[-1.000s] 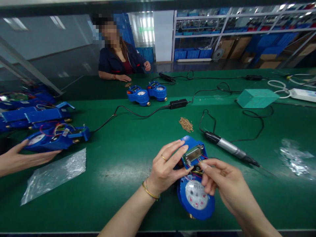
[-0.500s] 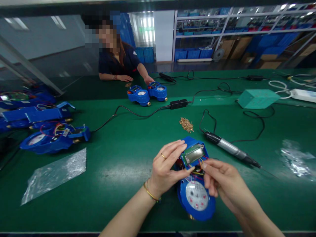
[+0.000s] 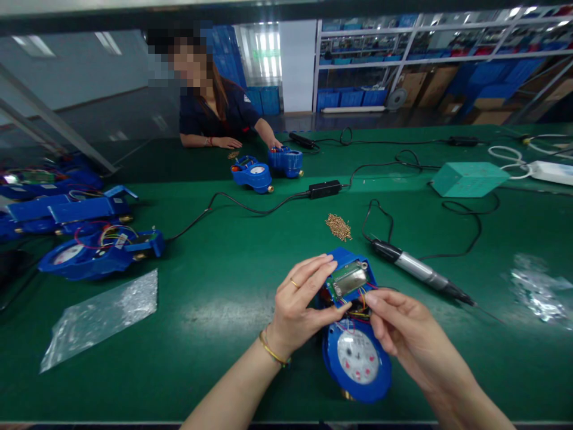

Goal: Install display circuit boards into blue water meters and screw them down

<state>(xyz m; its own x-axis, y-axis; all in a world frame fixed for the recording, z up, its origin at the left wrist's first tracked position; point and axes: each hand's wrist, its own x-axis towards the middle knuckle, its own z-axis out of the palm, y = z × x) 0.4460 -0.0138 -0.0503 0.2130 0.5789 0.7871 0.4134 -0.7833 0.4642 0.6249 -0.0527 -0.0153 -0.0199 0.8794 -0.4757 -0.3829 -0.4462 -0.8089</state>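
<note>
A blue water meter (image 3: 357, 357) with a round white dial lies on the green table in front of me. At its upper end, an opened blue housing holds a circuit board with a display (image 3: 351, 279). My left hand (image 3: 298, 304) grips this housing from the left, fingers over its top edge and thumb at its lower edge. My right hand (image 3: 396, 322) is closed in a pinch at the thin coloured wires (image 3: 360, 303) between housing and dial. Part of the wiring is hidden behind my fingers.
A pile of small brass screws (image 3: 339, 227) and an electric screwdriver (image 3: 421, 272) lie beyond my hands. More blue meters (image 3: 96, 257) stand left, near a clear plastic bag (image 3: 102, 316). Across the table, a co-worker's hand (image 3: 274, 143) touches another meter (image 3: 286, 162).
My hands and the meter stay almost in place, with my right fingers shifting slightly at the wires. Across the table, the co-worker's meter has turned or tilted, its dial less visible.
</note>
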